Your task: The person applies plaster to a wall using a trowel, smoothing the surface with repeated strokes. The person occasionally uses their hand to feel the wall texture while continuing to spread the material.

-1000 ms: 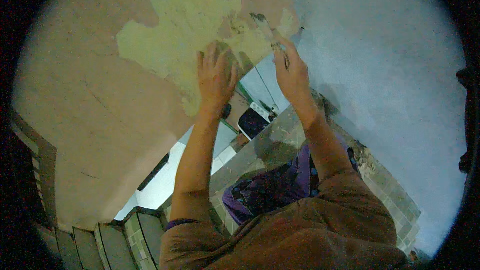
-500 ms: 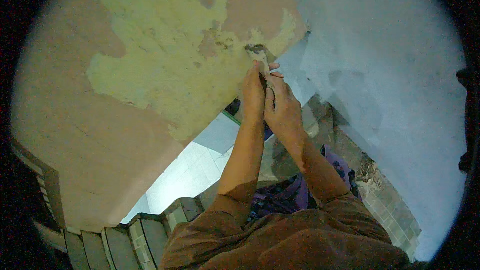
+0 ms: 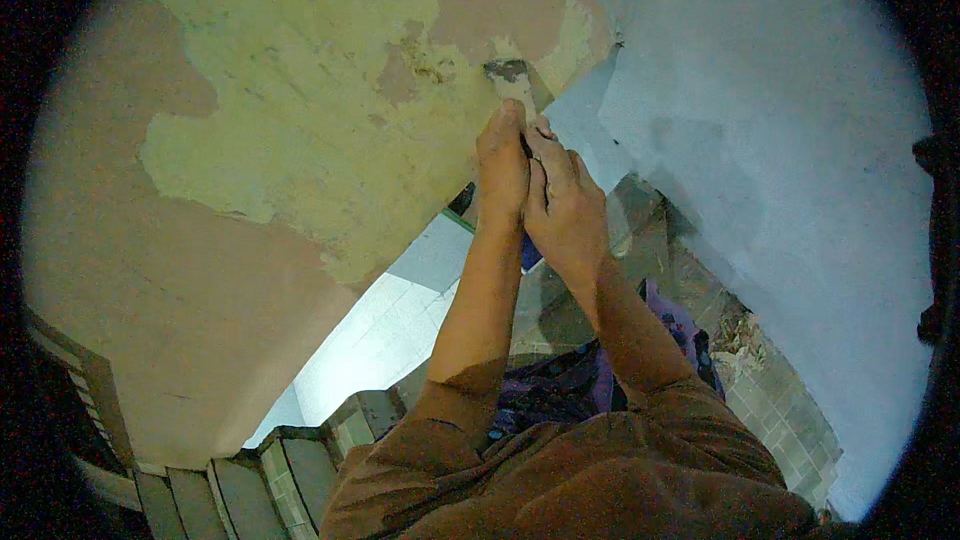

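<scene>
Left hand (image 3: 502, 165) and right hand (image 3: 562, 202) pressed together, clenched on a small tool, mostly hidden, at the wall corner (image 3: 520, 80). Yellow patch (image 3: 300, 120) beside it stripped; pink paint (image 3: 150, 290) remains.

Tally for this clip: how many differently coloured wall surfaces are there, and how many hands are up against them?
Pinkish-brown wall area: 1
Yellow-green peeled patch: 1
Pale blue wall: 1
Hands, left hand and right hand: 2
Total: 5
</scene>
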A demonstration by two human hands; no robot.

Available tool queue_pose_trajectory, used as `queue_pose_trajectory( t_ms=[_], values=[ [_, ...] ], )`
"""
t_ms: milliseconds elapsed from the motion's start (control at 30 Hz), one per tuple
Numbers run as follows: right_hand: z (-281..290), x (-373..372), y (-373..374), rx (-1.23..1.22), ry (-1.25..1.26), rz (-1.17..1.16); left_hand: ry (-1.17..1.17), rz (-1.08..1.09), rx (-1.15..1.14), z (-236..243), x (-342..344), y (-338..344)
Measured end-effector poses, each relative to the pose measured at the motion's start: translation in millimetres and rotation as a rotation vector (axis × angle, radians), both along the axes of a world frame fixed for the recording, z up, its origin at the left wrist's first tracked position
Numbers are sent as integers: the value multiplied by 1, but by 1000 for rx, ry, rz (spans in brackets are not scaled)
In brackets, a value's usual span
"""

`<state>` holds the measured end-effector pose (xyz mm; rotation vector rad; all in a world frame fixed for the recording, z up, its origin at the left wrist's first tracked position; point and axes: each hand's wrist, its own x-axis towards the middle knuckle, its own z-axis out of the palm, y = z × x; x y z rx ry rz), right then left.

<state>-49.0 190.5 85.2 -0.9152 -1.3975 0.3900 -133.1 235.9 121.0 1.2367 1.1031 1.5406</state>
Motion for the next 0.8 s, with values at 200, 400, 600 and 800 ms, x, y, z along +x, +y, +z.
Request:
queue_pose_trajectory(
  t_ms=[200,400,600,800],
  values=[
    [0,-3,4,8,2,-31,263,89,116,-4,-10,12],
    [-1,-5,6,-5,-17,-16,411,199,211,-10,-14,16],
    [4,-8,10,-22,-42,-34,625,255,305,-2,-19,21],
    [4,-9,12,-30,-44,-24,303,137,97,-9,-22,26]
  ],
)
